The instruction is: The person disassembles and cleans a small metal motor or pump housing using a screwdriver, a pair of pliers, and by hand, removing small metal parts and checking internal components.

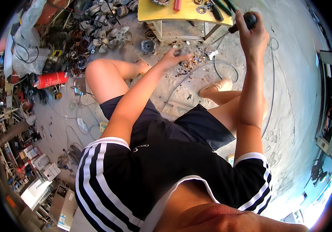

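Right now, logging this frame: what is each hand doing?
Left hand: open, fingers reaching into the small scrap bits on the floor.
Right hand: closed around a black tool handle.

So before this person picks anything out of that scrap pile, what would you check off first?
1. Left hand over the pile of small metal bits: ok.
2. Anything pinched in its fingers: cannot tell.
3. Right hand gripping the black-handled tool: ok.
4. Tool's working end clear of the yellow table: cannot tell.
5. Grey cable lying loose near the foot: not ok, possible snag.
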